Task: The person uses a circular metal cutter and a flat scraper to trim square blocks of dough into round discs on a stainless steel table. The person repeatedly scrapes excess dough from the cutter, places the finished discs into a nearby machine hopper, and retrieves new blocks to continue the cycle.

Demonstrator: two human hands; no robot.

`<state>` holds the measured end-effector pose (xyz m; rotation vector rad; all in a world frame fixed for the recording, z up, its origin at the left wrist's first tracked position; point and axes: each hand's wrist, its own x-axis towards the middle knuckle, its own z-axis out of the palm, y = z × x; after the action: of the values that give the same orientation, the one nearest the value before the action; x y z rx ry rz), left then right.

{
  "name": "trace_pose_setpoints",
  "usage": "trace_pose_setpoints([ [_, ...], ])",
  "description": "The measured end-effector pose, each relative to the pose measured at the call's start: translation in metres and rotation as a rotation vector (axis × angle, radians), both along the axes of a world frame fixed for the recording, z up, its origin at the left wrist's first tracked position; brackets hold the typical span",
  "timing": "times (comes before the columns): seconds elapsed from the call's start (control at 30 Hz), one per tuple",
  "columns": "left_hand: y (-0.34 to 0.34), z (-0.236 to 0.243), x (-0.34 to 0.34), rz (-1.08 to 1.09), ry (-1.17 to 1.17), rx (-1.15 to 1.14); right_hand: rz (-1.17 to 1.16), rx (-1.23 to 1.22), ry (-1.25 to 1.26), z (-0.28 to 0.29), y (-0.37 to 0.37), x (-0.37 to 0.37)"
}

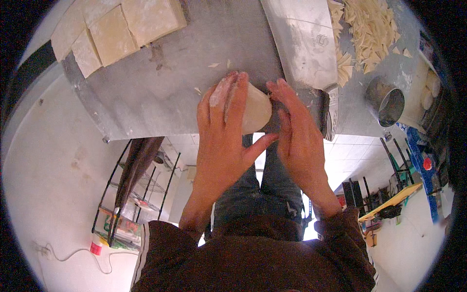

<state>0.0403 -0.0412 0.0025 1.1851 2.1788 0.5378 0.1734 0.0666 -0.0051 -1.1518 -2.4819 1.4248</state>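
My left hand [226, 126] rests with curled, floury fingers over the left part of a pale dough piece [258, 109] at the near part of the steel worktop [146, 97]. My right hand [299, 136] is at the dough's right edge, its fingers extended and slightly bent; whether their tips press on it is unclear. Several floured dough squares [112, 34] lie at the upper left. A metal piece [304, 41], perhaps part of a machine, stands just beyond my right hand.
A heap of cut dough strips [369, 34] is at the upper right, above a steel cylinder [384, 102]. Pale rounded pieces [429, 90] sit at the far right. Black racks [126, 190] show below the worktop at left.
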Motion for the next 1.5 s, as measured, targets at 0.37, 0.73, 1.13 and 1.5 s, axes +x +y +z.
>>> trace_pose_setpoints([
  [0.37,-0.004,-0.008,0.01,-0.012,-0.004,0.035,-0.033,0.148,0.036,-0.006,0.001,-0.006],
  [0.73,-0.024,-0.003,0.028,0.354,0.119,0.095,0.083,0.148,0.055,0.021,0.009,-0.001],
  [1.13,-0.053,-0.008,0.073,1.469,-1.096,0.396,0.113,-0.135,-0.115,0.02,-0.022,-0.013],
  [1.5,-0.067,0.059,0.061,1.34,-1.077,0.22,-0.002,-0.531,-0.015,0.046,-0.041,0.016],
])
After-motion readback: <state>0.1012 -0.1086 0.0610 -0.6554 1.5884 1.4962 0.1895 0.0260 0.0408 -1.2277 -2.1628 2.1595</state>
